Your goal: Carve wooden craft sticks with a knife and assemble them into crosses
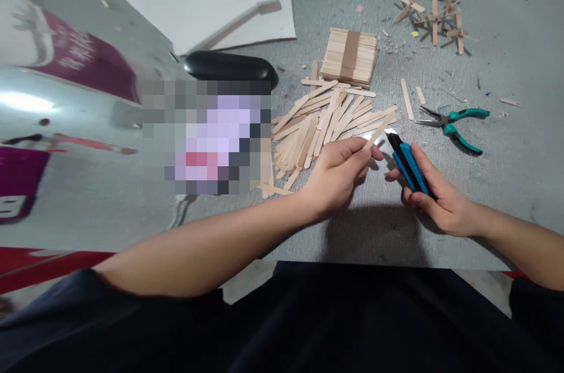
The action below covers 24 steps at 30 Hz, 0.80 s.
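Note:
Pinched between the thumb and fingers of my left hand [341,170] is a wooden craft stick [379,131], its free end pointing up and to the right. My right hand [434,194] wraps round a blue and black utility knife [408,163]. The knife's blade [389,131] is out and lies close to the stick; whether they touch I cannot tell. Beyond my left hand spreads a loose pile of craft sticks [308,132]. A banded bundle of sticks [351,57] sits behind that pile. Green-handled needle-nose pliers [447,121] lie open to the right of the knife.
Small stick assemblies [435,17] stand at the back right among scraps. White foam boards [211,3] are stacked at the back left. A black oblong case [231,67] lies left of the bundle, with a blurred-out patch below it. A paintbrush [94,144] rests far left.

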### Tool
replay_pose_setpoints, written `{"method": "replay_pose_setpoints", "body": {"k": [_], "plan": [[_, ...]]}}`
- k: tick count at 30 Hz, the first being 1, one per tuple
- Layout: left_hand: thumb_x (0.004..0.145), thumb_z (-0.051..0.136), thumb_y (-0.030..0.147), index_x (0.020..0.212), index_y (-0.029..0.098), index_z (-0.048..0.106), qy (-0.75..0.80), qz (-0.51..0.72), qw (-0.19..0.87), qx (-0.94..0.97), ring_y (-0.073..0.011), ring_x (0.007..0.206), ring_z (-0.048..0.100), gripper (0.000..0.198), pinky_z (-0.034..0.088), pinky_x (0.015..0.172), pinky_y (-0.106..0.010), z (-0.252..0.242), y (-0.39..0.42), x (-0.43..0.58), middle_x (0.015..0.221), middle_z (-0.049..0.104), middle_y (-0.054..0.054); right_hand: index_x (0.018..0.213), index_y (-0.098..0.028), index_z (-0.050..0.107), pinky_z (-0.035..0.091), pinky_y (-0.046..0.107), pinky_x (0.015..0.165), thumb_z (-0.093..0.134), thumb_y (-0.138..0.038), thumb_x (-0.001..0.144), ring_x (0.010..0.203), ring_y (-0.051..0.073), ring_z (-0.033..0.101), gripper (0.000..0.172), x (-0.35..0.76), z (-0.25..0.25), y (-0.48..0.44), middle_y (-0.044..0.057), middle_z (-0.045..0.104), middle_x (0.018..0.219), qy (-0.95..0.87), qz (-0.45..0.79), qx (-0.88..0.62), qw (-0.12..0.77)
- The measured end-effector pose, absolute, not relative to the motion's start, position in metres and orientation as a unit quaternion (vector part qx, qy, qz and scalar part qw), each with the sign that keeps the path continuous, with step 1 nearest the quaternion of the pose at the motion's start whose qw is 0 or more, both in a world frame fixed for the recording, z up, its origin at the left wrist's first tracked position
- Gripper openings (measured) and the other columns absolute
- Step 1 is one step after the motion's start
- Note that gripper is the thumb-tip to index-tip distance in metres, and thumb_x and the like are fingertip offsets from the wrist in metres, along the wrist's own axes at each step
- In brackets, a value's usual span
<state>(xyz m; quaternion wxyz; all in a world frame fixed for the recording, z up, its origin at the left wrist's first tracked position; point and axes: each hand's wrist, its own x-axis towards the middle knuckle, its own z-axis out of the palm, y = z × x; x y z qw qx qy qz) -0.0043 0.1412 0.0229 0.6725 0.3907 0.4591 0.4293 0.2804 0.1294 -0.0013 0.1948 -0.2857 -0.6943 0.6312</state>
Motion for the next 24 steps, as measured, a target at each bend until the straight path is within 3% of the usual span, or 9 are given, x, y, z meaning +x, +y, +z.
{"method": "replay_pose_setpoints", "body": {"k": [3, 6, 11, 14, 18, 21, 24], "plan": [[0.099, 0.082, 0.048, 0.096, 0.018, 0.074, 0.454, 0.430, 0.674, 0.392, -0.0098, 0.049, 0.029, 0.030, 0.020, 0.052, -0.028, 0.019, 0.141, -0.006, 0.052, 0.040, 0.011, 0.195, -0.064, 0.003, 0.065, 0.045, 0.086, 0.056, -0.040, 0.127, 0.090, 0.020, 0.062, 0.089, 0.279, -0.002, 0.128, 0.012, 0.061, 0.170, -0.678, 0.643, -0.289, 0.210], [0.101, 0.081, 0.048, 0.099, 0.020, 0.072, 0.444, 0.435, 0.679, 0.391, -0.0098, 0.048, 0.028, 0.030, 0.020, 0.051, -0.028, 0.016, 0.141, -0.007, 0.053, 0.040, 0.012, 0.195, -0.050, 0.020, 0.062, 0.042, 0.084, 0.061, -0.052, 0.126, 0.088, 0.020, 0.061, 0.081, 0.276, -0.001, 0.125, 0.012, 0.067, 0.153, -0.638, 0.671, -0.287, 0.246], [0.111, 0.076, 0.062, 0.079, 0.024, 0.059, 0.418, 0.432, 0.662, 0.447, -0.0095, 0.053, 0.035, 0.054, 0.027, 0.053, -0.028, 0.014, 0.138, -0.008, 0.060, 0.046, 0.007, 0.162, -0.034, 0.058, 0.049, 0.031, 0.068, 0.058, -0.064, 0.126, 0.079, 0.016, 0.053, 0.046, 0.267, 0.010, 0.122, 0.002, 0.062, 0.112, -0.560, 0.720, -0.290, 0.291], [0.115, 0.072, 0.070, 0.086, 0.022, 0.066, 0.407, 0.412, 0.652, 0.489, -0.0108, 0.054, 0.041, 0.057, 0.034, 0.055, -0.028, 0.009, 0.136, -0.008, 0.059, 0.051, 0.006, 0.144, -0.031, 0.058, 0.048, 0.029, 0.066, 0.066, -0.064, 0.123, 0.079, 0.015, 0.053, 0.039, 0.265, 0.016, 0.126, -0.001, 0.060, 0.101, -0.541, 0.734, -0.311, 0.270], [0.118, 0.068, 0.061, 0.109, 0.019, 0.074, 0.414, 0.415, 0.632, 0.506, -0.0133, 0.058, 0.052, 0.043, 0.042, 0.059, -0.029, 0.005, 0.134, -0.008, 0.064, 0.059, 0.005, 0.125, -0.031, 0.052, 0.056, 0.027, 0.065, 0.096, -0.053, 0.107, 0.080, 0.014, 0.067, 0.053, 0.267, 0.023, 0.132, -0.003, 0.066, 0.103, -0.502, 0.758, -0.341, 0.237], [0.112, 0.071, 0.043, 0.107, 0.020, 0.074, 0.438, 0.424, 0.620, 0.493, -0.0123, 0.057, 0.050, 0.024, 0.040, 0.057, -0.029, 0.007, 0.133, -0.008, 0.071, 0.062, 0.004, 0.116, -0.032, 0.043, 0.064, 0.028, 0.061, 0.103, -0.044, 0.100, 0.075, 0.017, 0.081, 0.063, 0.269, 0.027, 0.133, -0.006, 0.072, 0.099, -0.453, 0.797, -0.357, 0.180], [0.107, 0.069, 0.033, 0.098, 0.021, 0.073, 0.450, 0.419, 0.619, 0.489, -0.0128, 0.056, 0.042, 0.016, 0.032, 0.054, -0.029, 0.011, 0.131, -0.010, 0.066, 0.052, 0.005, 0.121, -0.031, 0.043, 0.065, 0.026, 0.058, 0.101, -0.042, 0.102, 0.073, 0.021, 0.088, 0.062, 0.269, 0.028, 0.134, -0.007, 0.075, 0.092, -0.438, 0.808, -0.361, 0.159]]}}
